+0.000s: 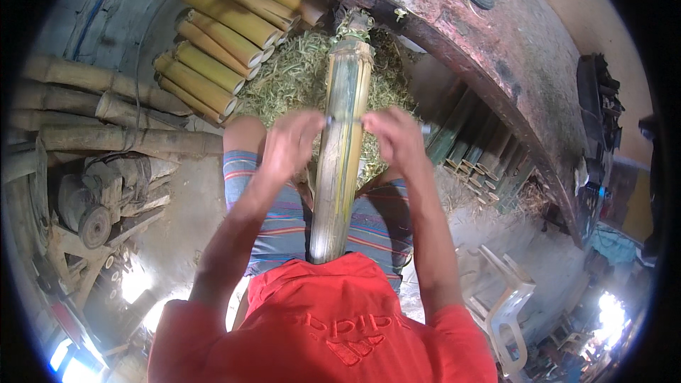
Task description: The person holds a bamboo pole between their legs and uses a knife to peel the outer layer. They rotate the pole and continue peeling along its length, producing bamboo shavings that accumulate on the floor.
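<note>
A thick bamboo pole section [336, 177] runs from my lap away from me, its far end propped against a post top wrapped in pale strips [355, 25]. Yellow and green streaks show along its scraped surface. Across it lies the thin blade of a drawknife [347, 121], most of it covered by my fingers. My left hand [294, 142] is closed round the tool's left end, somewhat blurred. On the other side of the pole, my right hand [397, 138] grips the right end, and a short grey tip sticks out past the fist.
Curly shavings [284, 85] heap up beyond my knees. Cut yellow bamboo lengths [234, 18] are stacked at far left, longer poles [128, 131] at left above a motor [81, 206]. A stained table [482, 35] stands far right, green bamboo [482, 142] beneath it, a white plastic chair [507, 291] nearer.
</note>
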Demonstrator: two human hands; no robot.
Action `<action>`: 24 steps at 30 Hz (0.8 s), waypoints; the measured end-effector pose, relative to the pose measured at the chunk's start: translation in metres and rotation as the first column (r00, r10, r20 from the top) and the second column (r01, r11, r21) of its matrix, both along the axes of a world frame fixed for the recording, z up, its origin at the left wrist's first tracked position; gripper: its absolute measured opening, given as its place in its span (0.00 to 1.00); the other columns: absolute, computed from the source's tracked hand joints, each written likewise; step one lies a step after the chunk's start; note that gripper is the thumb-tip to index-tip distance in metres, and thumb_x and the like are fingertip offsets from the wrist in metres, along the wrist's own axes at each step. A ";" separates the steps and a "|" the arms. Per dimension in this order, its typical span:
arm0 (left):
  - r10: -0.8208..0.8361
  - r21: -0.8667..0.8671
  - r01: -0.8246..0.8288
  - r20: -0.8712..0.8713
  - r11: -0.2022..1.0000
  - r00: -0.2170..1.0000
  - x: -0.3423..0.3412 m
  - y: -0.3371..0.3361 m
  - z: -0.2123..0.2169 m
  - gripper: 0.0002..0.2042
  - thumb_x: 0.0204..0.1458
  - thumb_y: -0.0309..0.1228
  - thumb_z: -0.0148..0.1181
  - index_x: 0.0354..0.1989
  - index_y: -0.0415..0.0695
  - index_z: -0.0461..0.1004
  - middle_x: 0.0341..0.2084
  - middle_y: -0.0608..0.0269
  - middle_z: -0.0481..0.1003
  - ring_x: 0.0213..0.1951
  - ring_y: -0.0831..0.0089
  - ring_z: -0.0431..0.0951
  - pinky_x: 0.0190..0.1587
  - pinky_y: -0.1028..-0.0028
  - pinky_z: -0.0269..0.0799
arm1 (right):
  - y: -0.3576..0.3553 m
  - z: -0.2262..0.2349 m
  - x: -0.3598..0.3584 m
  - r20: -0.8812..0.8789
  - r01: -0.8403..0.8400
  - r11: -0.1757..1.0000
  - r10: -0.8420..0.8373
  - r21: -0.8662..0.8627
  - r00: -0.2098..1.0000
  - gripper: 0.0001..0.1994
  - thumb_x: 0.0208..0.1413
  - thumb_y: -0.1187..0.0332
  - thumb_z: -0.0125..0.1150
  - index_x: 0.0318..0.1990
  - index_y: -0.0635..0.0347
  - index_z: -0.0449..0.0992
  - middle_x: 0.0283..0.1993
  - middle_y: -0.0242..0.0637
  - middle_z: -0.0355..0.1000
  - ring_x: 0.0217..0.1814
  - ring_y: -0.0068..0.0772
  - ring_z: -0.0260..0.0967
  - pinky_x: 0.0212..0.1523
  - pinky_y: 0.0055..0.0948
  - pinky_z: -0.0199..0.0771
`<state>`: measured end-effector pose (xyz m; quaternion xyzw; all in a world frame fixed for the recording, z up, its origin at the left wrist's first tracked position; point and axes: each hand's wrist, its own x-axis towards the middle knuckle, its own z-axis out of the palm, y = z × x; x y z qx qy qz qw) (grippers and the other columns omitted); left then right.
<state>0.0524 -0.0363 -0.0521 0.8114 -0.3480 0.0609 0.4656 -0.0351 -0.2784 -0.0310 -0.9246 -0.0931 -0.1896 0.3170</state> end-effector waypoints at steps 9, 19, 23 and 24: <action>0.024 -0.061 -0.032 -0.137 0.998 0.990 0.097 -0.044 -0.004 0.10 0.65 0.32 0.64 0.45 0.37 0.81 0.35 0.44 0.82 0.38 0.47 0.82 0.44 0.56 0.77 | -0.030 0.000 0.086 0.169 0.070 0.997 -0.075 0.032 0.983 0.09 0.63 0.73 0.68 0.50 0.56 0.85 0.35 0.42 0.74 0.33 0.48 0.73 0.35 0.42 0.72; -0.047 -0.005 0.048 0.113 0.999 0.992 0.019 0.003 0.007 0.08 0.63 0.29 0.64 0.44 0.38 0.82 0.37 0.45 0.83 0.40 0.47 0.82 0.46 0.55 0.76 | 0.002 -0.009 0.006 0.214 0.022 0.998 -0.008 -0.064 0.977 0.14 0.56 0.71 0.68 0.49 0.41 0.85 0.32 0.40 0.71 0.30 0.49 0.72 0.31 0.45 0.71; -0.105 0.117 0.095 0.082 0.989 0.991 -0.099 0.070 0.004 0.04 0.60 0.24 0.64 0.41 0.40 0.80 0.35 0.53 0.81 0.37 0.51 0.80 0.42 0.54 0.72 | 0.051 -0.005 -0.108 0.030 -0.015 1.000 0.015 0.005 0.999 0.22 0.49 0.76 0.69 0.53 0.42 0.83 0.34 0.39 0.72 0.35 0.49 0.72 0.34 0.44 0.69; -0.073 0.164 0.071 0.004 0.984 0.997 -0.123 0.080 0.003 0.04 0.60 0.24 0.64 0.41 0.41 0.80 0.35 0.54 0.81 0.37 0.52 0.80 0.42 0.55 0.72 | 0.061 -0.005 -0.128 0.025 -0.040 0.997 0.038 0.069 0.999 0.23 0.48 0.77 0.68 0.53 0.42 0.83 0.35 0.39 0.72 0.36 0.49 0.72 0.35 0.44 0.69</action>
